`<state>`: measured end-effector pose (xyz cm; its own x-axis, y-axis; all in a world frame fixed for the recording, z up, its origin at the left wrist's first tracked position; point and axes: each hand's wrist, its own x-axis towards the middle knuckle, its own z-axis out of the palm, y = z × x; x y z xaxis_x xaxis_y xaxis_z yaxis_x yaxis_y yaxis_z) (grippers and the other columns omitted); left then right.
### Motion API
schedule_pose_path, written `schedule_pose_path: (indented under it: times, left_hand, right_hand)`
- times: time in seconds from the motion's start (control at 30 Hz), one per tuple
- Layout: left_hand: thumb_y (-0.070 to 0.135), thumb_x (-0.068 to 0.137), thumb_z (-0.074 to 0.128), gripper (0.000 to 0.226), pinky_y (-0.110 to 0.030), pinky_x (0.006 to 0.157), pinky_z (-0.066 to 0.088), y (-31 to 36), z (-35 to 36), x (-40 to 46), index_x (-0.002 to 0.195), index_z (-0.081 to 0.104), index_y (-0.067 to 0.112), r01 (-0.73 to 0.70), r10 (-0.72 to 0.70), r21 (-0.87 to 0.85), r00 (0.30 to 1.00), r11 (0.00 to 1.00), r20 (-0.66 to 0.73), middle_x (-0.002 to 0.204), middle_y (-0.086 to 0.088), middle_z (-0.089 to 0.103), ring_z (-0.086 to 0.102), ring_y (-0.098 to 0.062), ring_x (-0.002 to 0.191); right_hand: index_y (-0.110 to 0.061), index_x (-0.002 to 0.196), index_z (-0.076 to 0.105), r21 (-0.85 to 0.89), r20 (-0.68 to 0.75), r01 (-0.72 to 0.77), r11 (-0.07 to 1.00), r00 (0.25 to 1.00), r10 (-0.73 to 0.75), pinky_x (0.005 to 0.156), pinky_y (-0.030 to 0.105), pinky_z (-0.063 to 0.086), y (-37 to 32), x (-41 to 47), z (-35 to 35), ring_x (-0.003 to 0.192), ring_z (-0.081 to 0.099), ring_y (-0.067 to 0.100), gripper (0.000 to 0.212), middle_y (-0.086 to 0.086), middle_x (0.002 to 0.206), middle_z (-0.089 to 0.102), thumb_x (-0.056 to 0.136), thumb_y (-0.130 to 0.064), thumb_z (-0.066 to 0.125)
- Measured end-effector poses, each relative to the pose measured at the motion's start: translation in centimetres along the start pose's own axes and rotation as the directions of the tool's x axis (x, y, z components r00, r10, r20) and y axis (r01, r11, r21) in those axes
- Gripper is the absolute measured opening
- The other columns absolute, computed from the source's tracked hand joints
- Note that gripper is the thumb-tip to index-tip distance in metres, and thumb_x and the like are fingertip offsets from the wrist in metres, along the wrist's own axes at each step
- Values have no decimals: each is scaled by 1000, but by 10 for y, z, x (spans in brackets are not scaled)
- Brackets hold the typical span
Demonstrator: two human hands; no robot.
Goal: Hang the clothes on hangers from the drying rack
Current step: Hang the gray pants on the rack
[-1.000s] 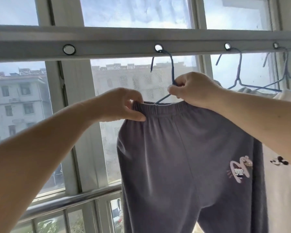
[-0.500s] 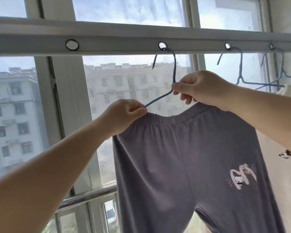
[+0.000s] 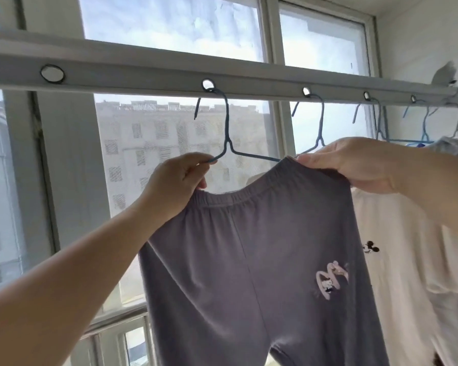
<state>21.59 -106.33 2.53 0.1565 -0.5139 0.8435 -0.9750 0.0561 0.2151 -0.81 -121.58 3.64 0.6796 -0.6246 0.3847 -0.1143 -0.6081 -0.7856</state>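
Grey-purple trousers [image 3: 249, 260] with a small cartoon print hang from a blue wire hanger [image 3: 226, 133], whose hook sits in a hole of the drying rack bar [image 3: 143, 72]. My left hand [image 3: 177, 178] grips the hanger's left arm together with the left end of the waistband. My right hand [image 3: 354, 162] grips the right end of the waistband, pulled over the hanger's right arm. The hanger's right end is hidden inside the fabric.
A white T-shirt [image 3: 407, 247] with a mouse print hangs right behind the trousers on the right. Several more blue hangers [image 3: 320, 122] hook into holes further right along the bar. Window panes and a metal rail [image 3: 111, 323] lie behind.
My right hand has moved rightward from the hanger's neck to the waistband's right end, stretching it out. My left hand now holds the hanger's left arm. The view has shifted.
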Motion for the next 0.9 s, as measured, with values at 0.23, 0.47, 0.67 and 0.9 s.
schedule_pose_path:
  times: [0.23, 0.47, 0.67, 0.9]
  left_hand:
    - [16, 91, 51, 24, -9, 63, 36, -7, -8, 4, 107, 67, 23, -102, 104, 132, 995, 986, -8, 74, 19, 53, 53, 1, 66]
    - [18, 92, 51, 23, -23, 75, 36, -18, -19, 4, 108, 67, 21, -155, 157, 234, 988, 960, 8, 88, 9, 60, 53, -11, 83]
    - [14, 91, 51, 25, -25, 73, 47, -24, -26, -2, 111, 65, 20, -78, 78, 126, 997, 989, 2, 83, 3, 61, 58, -9, 72]
    - [23, 90, 54, 29, -7, 75, 34, -46, -38, -19, 118, 59, 23, 157, -164, -69, 980, 985, -116, 107, 9, 58, 55, -4, 95]
  right_hand:
    - [-11, 84, 74, 91, -26, 29, 995, 999, -27, 64, 25, 51, -7, 9, 7, 78, 68, 18, 18, 7, 85, 74, 69, -20, 74]
    - [-17, 79, 71, 284, -255, 200, 938, 958, -127, 63, 26, 53, -12, 16, 26, 67, 63, 16, 6, 2, 76, 70, 80, -23, 70]
    - [-25, 83, 76, -83, -67, 194, 978, 978, -199, 74, 26, 54, -17, 15, 37, 78, 69, 13, 22, -4, 81, 75, 72, -43, 72]
    - [-28, 82, 75, -142, -46, 228, 963, 970, -237, 74, 26, 53, -13, 23, 50, 78, 69, 13, 10, -8, 78, 74, 75, -35, 72]
